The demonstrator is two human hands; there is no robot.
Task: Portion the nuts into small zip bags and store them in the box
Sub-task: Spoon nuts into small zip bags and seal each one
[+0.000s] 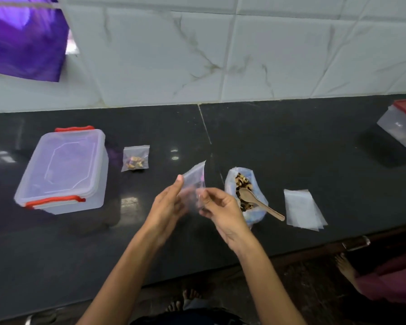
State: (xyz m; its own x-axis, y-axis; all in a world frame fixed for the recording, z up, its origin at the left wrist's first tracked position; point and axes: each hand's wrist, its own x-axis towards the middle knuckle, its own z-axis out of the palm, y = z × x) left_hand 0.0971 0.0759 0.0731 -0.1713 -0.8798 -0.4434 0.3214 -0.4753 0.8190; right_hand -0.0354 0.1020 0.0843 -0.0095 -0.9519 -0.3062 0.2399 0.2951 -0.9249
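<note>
The dark counter (291, 141) carries everything, laid out left to right in working order. The lidded clear box (63, 170) sits at far left with both red latches down, so I judge it must be opened before any bag goes in. The nut supply, a rolled-down plastic bag (235, 181), stands just right of my hands with a wooden spoon (260, 204) resting in it, handle toward me for a quick pickup. A stack of empty zip bags (303, 209) lies further right, within reach. One filled bag (135, 158) waits beside the box, not yet stored. Above the counter I hold one empty zip bag (193, 181): my left hand (168, 207) supports its edge with thumb and fingertips, and my right hand (220, 207) pinches the mouth, apparently to part the seal. Both pinches are narrow.
</note>
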